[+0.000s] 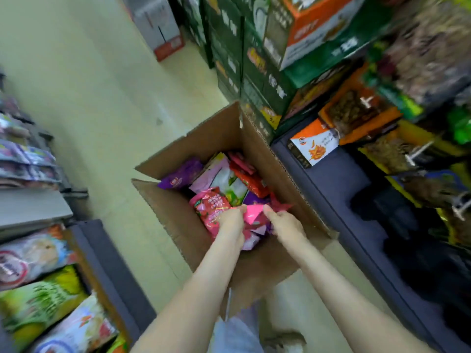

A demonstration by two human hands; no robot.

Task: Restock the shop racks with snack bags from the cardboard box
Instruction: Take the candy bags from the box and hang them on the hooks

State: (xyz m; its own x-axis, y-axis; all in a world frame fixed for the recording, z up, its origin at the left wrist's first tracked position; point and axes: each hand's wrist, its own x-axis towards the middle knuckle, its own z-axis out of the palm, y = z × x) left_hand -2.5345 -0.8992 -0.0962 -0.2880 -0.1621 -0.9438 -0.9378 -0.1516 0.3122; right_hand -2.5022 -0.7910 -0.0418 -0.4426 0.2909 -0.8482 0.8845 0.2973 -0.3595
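Inside the cardboard box on the floor, my left hand and right hand, close together, both grip a bright pink snack bag.

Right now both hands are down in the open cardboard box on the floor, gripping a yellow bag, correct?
No, the bag is pink, not yellow. The head view shows the left hand and right hand down in the open cardboard box on the floor, gripping a pink bag.
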